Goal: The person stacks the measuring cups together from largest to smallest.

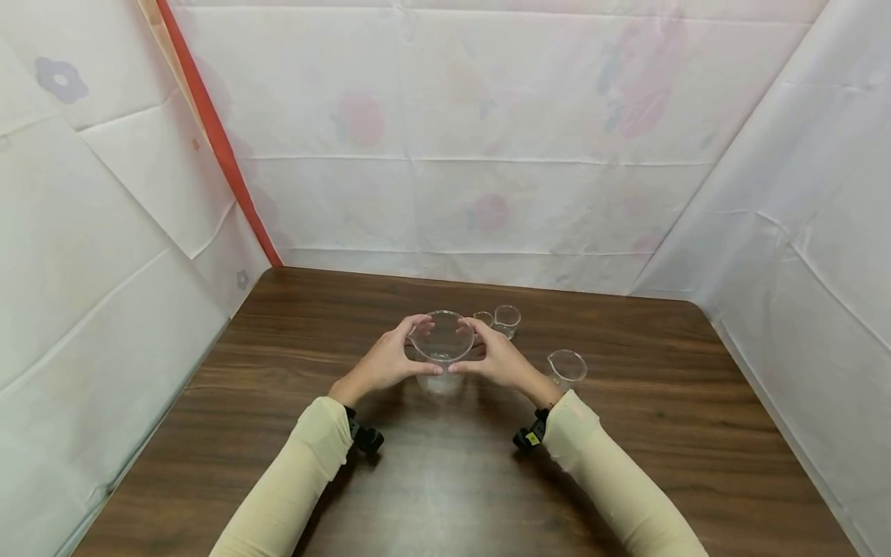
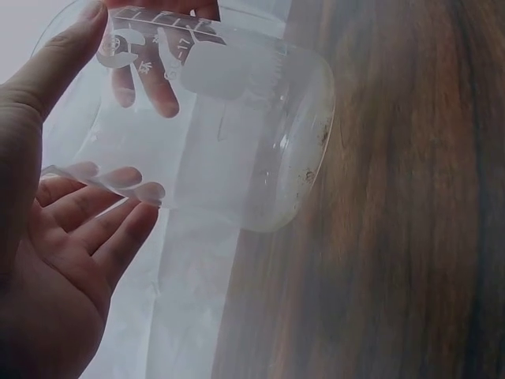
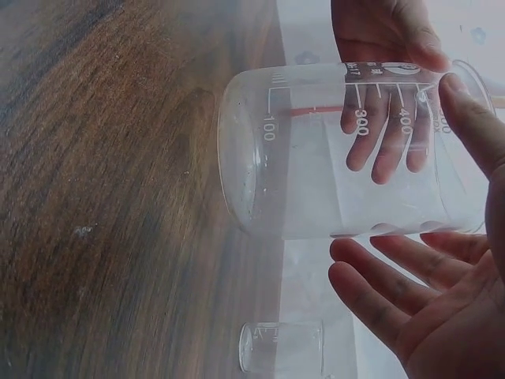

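Note:
A large clear glass beaker (image 1: 442,352) with white graduation marks stands upright between both hands. My left hand (image 1: 390,360) grips its left side near the rim, thumb in front and fingers behind. From the opposite side my right hand (image 1: 503,360) holds it the same way, the two thumbs close together. In the right wrist view the marks 300 and 400 can be read on the beaker (image 3: 308,158). The left wrist view shows a few dark specks near the base of the beaker (image 2: 260,150). Whether that base touches the table cannot be told.
Two small glass beakers, one (image 1: 507,321) partly in front of the other (image 1: 483,316), stand behind my right hand. A medium beaker (image 1: 567,367) is beside my right wrist, partly hidden by it. White patterned cloth (image 1: 445,116) walls the brown wooden table (image 1: 278,325) at back and sides.

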`<state>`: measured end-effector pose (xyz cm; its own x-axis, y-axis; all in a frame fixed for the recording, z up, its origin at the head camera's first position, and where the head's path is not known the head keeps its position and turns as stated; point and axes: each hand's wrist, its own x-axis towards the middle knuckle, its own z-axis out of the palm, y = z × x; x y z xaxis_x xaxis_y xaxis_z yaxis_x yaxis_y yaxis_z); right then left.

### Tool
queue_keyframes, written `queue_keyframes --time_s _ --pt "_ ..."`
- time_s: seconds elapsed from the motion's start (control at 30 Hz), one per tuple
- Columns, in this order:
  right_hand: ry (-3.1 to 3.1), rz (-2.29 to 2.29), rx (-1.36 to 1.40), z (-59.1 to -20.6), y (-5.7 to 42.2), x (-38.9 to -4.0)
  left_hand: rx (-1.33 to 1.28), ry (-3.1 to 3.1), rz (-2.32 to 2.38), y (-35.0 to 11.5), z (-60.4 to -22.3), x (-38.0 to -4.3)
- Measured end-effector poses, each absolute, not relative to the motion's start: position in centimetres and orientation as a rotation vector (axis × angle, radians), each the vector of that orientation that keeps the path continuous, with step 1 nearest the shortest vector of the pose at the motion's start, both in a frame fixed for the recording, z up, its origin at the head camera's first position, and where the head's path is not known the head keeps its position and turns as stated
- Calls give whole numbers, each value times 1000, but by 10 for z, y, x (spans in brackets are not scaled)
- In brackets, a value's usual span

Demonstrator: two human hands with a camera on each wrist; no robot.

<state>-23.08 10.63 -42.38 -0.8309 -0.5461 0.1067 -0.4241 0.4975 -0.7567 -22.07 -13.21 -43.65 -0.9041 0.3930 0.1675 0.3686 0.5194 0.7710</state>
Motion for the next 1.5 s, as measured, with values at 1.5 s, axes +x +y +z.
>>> queue_keyframes --time_s 1.5 --pt "2578 -1350 -973 -412 139 -197 760 2684 1438 -105 -421 -190"
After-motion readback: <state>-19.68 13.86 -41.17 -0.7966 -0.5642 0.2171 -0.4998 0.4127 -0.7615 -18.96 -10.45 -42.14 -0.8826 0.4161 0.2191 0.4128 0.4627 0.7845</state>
